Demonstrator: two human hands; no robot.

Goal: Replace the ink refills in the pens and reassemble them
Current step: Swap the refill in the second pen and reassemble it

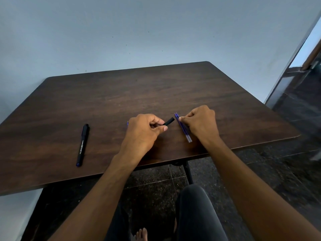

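My left hand [144,133] grips a black pen barrel [169,121]; its open end sticks out to the right past my thumb and forefinger. A small blue tip [127,122] shows just left of that hand. My right hand [199,123] rests on the table with its fingertips pinching blue ink refills [184,128], which lie side by side on the wood, tips pointing away from me. A whole capped black pen [83,145] with white lettering lies apart at the left of the table.
The dark wooden table [121,94] stands against a pale wall. Its front edge runs below my wrists, with a metal leg [188,171] and dark tiled floor underneath. My knee [194,206] sits under the edge.
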